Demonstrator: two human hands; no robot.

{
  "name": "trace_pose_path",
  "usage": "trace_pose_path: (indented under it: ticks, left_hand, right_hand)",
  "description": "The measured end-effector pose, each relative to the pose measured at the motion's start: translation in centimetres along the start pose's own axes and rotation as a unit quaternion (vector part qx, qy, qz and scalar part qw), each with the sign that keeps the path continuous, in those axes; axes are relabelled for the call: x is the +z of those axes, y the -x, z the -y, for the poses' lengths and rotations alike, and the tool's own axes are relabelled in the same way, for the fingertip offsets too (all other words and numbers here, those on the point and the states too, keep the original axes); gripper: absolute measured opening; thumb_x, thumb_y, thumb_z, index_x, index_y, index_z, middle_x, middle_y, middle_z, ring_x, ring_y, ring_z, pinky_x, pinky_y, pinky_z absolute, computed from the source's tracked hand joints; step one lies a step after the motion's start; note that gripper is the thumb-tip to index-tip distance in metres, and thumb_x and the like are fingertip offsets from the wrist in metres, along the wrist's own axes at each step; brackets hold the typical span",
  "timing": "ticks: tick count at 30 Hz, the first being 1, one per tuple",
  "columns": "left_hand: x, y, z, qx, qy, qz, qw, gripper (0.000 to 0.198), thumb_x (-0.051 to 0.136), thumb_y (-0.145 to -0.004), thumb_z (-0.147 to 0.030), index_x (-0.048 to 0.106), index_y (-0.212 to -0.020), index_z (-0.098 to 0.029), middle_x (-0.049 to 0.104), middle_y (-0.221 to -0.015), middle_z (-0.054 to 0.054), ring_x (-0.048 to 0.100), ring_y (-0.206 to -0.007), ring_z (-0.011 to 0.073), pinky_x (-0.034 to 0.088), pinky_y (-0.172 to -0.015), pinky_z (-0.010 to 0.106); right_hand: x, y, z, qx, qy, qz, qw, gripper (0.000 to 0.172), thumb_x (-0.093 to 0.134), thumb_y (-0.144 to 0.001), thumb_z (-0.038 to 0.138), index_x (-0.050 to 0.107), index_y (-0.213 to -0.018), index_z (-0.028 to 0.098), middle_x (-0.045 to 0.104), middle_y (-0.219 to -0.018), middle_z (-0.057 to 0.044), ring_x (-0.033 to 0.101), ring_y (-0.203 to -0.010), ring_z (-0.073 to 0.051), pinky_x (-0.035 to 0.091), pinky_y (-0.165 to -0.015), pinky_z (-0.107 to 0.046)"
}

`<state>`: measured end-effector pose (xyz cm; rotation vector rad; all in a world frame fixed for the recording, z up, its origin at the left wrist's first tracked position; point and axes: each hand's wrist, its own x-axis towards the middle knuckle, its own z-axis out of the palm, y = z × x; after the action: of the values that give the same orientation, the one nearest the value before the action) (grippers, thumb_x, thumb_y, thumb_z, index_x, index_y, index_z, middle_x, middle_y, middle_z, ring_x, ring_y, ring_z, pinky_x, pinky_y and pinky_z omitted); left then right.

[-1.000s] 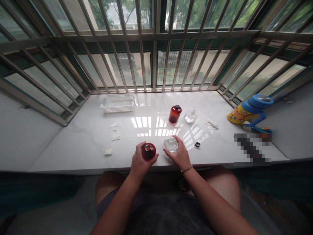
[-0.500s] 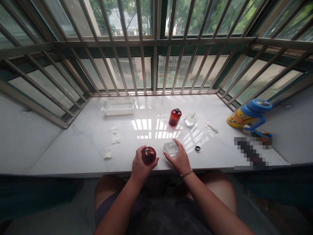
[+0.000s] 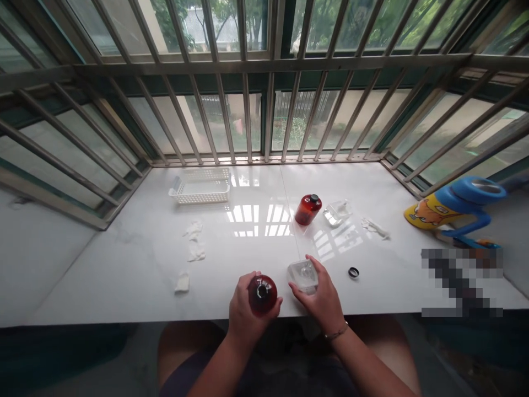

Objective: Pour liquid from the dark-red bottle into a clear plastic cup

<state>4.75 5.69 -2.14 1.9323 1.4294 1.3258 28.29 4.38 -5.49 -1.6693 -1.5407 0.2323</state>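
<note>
White marble window ledge [image 3: 124,264] under a steel window grille [image 3: 264,62]: two hands are working at the near edge, each at a glass bottle.

Left hand [image 3: 248,309] is curling closed around a dark red glass bottle [image 3: 262,295], its open mouth tilting up. Right hand [image 3: 320,303] is half open, its fingers draping over a square clear glass bottle [image 3: 303,277] on the ledge just beside the red one; cannot tell whether it is gripping. A black ring cap [image 3: 353,272] is lying off to the right. Farther back, a capped amber bottle [image 3: 308,209] and a second clear glass bottle [image 3: 336,214] are sitting near each other, white tissue scraps [image 3: 194,230] are scattering across the marble, a white plastic basket [image 3: 199,186] is sitting near the grille, and a yellow-and-blue drinking bottle [image 3: 450,203] is resting at far right.
</note>
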Motion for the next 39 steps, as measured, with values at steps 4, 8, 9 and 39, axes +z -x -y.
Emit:
trace_pose_path:
  ticks: [4,8,9,39]
  left_hand:
    - [0.1,-0.4,-0.4,0.008,0.005,0.01,1.0,0.076,0.09,-0.081,-0.041,0.049,-0.143,-0.026,0.072,-0.128,0.012,0.076,-0.117,0.0295,0.066,-0.1,0.046]
    - [0.1,-0.7,-0.1,0.001,0.008,0.033,0.999,0.078,0.092,-0.079,-0.043,0.049,-0.142,-0.026,0.072,-0.127,0.011,0.077,-0.114,0.0291,0.066,-0.098,0.045]
    - [0.2,-0.8,0.0,0.0,0.012,0.037,0.999,0.078,0.092,-0.079,-0.044,0.049,-0.142,-0.026,0.072,-0.127,0.011,0.077,-0.113,0.0289,0.066,-0.098,0.045]
    - [0.5,1.1,-0.7,-0.036,0.008,-0.001,0.999,0.077,0.092,-0.078,-0.043,0.052,-0.141,-0.025,0.07,-0.133,0.012,0.076,-0.118,0.0307,0.065,-0.101,0.047]
  right_hand:
    - [-0.2,-0.3,0.3,-0.001,-0.01,0.0,1.0,0.086,0.082,-0.09,0.051,0.041,-0.16,0.022,0.062,-0.151,-0.018,0.064,-0.138,-0.036,0.057,-0.116,-0.057]
    - [-0.2,-0.4,0.2,0.003,-0.027,0.009,1.0,0.085,0.082,-0.089,0.052,0.042,-0.159,0.022,0.062,-0.15,-0.018,0.063,-0.139,-0.037,0.055,-0.117,-0.058]
    - [-0.2,-0.4,0.2,0.005,-0.029,0.009,1.0,0.086,0.082,-0.089,0.052,0.043,-0.158,0.022,0.062,-0.15,-0.018,0.063,-0.139,-0.037,0.054,-0.118,-0.058]
    - [-5.3,6.5,0.5,-0.234,-0.049,0.01,0.971,0.035,0.073,-0.096,0.025,0.065,-0.129,0.034,0.075,-0.116,-0.01,0.075,-0.104,-0.031,0.065,-0.09,-0.052]
